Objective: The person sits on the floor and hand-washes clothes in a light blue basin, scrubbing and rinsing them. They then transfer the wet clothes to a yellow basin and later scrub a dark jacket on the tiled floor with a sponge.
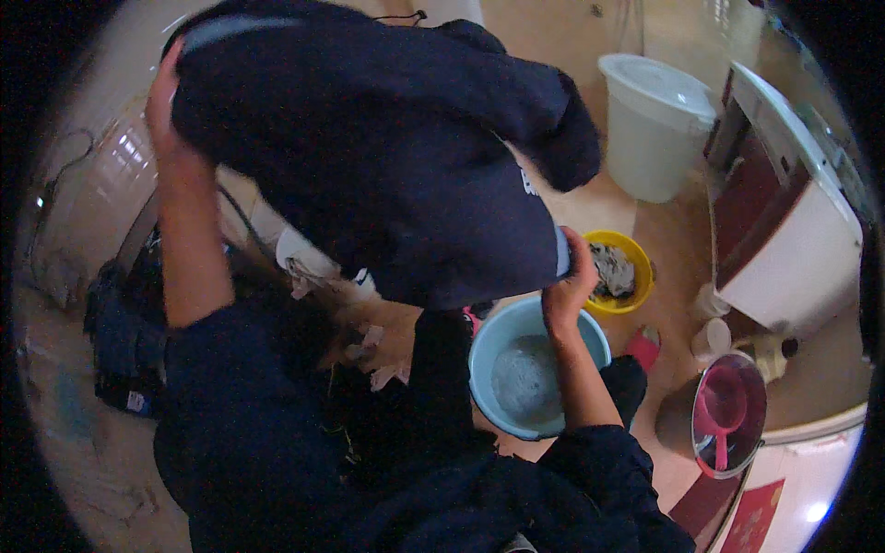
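A dark navy garment (373, 145) with at least one sleeve hangs stretched between my two hands. My left hand (164, 104) grips it at the upper left, where a pale blue band (235, 31) shows along the edge. At the lower right my right hand (572, 280) pinches another edge, also with a light blue strip. White marks sit on the cloth near the sleeve. Below my right forearm stands a light blue basin (484, 373) holding cloudy, sudsy water (527, 379). The garment hides much of the floor behind it.
A yellow basin (646, 276) with wet cloth (612, 269) stands beyond the blue one. Further back is a lidded white bucket (646, 131). On the right are a white-and-dark-red cabinet (788, 249) and a metal bucket (674, 422) holding a pink dipper (721, 408). A black bag-like object (124, 345) lies left.
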`<state>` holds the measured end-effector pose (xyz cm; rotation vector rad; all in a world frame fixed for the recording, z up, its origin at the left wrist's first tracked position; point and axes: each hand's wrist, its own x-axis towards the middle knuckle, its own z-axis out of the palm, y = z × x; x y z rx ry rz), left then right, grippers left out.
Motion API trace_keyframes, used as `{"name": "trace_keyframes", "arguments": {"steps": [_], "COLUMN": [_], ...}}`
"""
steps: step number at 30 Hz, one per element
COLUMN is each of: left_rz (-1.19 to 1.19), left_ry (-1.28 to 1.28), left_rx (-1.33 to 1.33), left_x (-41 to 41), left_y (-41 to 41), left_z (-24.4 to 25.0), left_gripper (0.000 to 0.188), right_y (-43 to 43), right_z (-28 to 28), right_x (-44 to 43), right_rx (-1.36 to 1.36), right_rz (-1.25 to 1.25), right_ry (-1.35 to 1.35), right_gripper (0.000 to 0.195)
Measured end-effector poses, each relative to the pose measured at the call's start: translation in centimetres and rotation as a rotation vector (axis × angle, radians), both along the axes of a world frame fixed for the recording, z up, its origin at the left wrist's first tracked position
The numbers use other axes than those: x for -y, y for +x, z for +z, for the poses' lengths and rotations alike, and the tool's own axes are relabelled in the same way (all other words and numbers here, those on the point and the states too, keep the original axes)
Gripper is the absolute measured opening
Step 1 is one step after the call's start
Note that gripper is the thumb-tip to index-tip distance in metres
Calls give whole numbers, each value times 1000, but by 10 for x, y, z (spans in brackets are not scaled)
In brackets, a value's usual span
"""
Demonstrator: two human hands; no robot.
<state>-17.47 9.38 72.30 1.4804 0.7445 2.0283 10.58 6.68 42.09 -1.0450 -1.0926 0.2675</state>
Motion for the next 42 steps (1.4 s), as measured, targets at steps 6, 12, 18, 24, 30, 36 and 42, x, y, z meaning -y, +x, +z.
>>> {"name": "trace_keyframes", "arguments": {"steps": [6,12,18,24,30,36,42], "left_rz": [329,254,-330,-624,-74,-77,-569], "left_ry": [-568,-761,-828,-524,-603,-844,-927], "left_rx": [-5,-251,-352,-189,-213,-349,-401], "left_x": [32,70,94,133,61,-25,59], "left_y": [-55,-51,-11,31,-20,-4,149], "left_z": [-83,-191,-210,-184,-171,-293,-386], "left_gripper": [32,41,37,35,38,42,52], "right_y": [19,-17,-1,-31,-46,26,75], "right_z": [-48,-147,-100,-53,-42,-34,-37], "right_x": [69,144,94,38,62,67,98], "right_rx": [320,398,709,576,57,-356,-518], "right_rz": [-3,385,-24,631,742,95,-42], "right_ry": [-83,-831,-285,59,24,-190,-168], "right_gripper": [36,67,67,70,63,31,28]}}
